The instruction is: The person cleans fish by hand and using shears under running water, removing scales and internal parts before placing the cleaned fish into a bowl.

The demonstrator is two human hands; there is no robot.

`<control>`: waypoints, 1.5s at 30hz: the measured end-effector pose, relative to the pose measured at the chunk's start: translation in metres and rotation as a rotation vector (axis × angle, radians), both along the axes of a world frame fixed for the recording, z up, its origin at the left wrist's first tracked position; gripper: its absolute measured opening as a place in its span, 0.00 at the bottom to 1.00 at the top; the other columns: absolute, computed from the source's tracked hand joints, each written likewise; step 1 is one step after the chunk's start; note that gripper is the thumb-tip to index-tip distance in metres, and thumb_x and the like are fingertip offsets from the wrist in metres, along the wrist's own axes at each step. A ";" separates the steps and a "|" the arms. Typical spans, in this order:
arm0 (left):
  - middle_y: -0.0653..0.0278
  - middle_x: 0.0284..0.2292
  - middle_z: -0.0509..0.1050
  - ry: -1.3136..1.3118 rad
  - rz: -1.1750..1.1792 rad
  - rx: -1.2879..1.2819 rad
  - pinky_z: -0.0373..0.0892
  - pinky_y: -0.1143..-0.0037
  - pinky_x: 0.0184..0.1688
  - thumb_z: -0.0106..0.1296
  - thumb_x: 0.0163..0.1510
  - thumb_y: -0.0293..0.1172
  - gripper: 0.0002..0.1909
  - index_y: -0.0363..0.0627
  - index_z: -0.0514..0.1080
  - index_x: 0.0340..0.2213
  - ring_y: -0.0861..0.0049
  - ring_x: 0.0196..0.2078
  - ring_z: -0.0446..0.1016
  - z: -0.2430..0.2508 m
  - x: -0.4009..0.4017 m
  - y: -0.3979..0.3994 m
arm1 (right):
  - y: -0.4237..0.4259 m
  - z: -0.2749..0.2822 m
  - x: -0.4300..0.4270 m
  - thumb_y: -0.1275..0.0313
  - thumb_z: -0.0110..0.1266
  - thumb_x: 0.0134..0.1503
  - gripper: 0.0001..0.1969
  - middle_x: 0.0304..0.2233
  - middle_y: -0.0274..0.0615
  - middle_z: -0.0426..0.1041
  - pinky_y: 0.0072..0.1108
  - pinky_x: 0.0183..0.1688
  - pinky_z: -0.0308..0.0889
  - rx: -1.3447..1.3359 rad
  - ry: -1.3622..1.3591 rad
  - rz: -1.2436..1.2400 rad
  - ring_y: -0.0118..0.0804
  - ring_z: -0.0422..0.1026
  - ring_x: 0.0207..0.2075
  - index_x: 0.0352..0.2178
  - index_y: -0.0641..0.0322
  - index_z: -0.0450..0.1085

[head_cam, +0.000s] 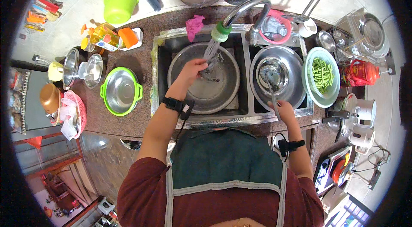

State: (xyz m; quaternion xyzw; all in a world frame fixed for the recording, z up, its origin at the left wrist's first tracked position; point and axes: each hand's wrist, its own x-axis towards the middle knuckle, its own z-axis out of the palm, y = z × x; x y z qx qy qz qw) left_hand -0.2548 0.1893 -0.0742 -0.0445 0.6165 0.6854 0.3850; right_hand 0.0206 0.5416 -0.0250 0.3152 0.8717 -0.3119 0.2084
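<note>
Water runs from the tap's green spray head [220, 32] into a wide metal basin [206, 98] in the left sink bowl. My left hand [193, 69] is at the stream over this basin, fingers close together. Blur and splashing hide whether it holds anything. My right hand [284, 111] grips the handle of a metal ladle [274, 98], whose head reaches into a smaller metal bowl [283, 80]. That bowl sits inside another metal basin [297, 91] over the right sink bowl. To the right of it stands a pale green bowl [322, 101] with cut green beans [322, 75].
A green-rimmed colander [121, 91] stands left of the sink. Behind the sink lie a pink cloth [194, 27] and a pink basket [275, 38]. A pink basket of plastic containers [82, 114] is at far left. A red jug [359, 73] and a lidded pot [349, 111] stand at right.
</note>
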 end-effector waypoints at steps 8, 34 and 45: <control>0.63 0.38 0.73 -0.169 0.038 0.393 0.71 0.68 0.41 0.48 0.55 0.26 0.19 0.40 0.65 0.49 0.73 0.40 0.73 0.061 0.034 -0.020 | -0.109 0.045 -0.022 0.55 0.52 0.56 0.18 0.20 0.25 0.61 0.17 0.24 0.57 -0.877 0.206 0.026 0.22 0.58 0.21 0.36 0.60 0.67; 0.67 0.36 0.73 -0.152 0.433 0.397 0.68 0.71 0.38 0.53 0.51 0.24 0.14 0.46 0.67 0.41 0.75 0.38 0.73 0.092 0.077 -0.044 | -0.211 0.048 -0.080 0.42 0.46 0.51 0.32 0.31 0.63 0.72 0.40 0.38 0.65 -0.293 0.321 0.401 0.61 0.71 0.36 0.35 0.66 0.69; 0.71 0.34 0.73 -0.229 0.399 0.372 0.65 0.73 0.37 0.54 0.51 0.27 0.14 0.51 0.67 0.41 0.78 0.35 0.70 0.077 0.073 -0.044 | -0.208 0.035 -0.079 0.47 0.48 0.54 0.28 0.23 0.49 0.73 0.29 0.31 0.65 -0.517 0.283 0.222 0.43 0.72 0.26 0.33 0.67 0.70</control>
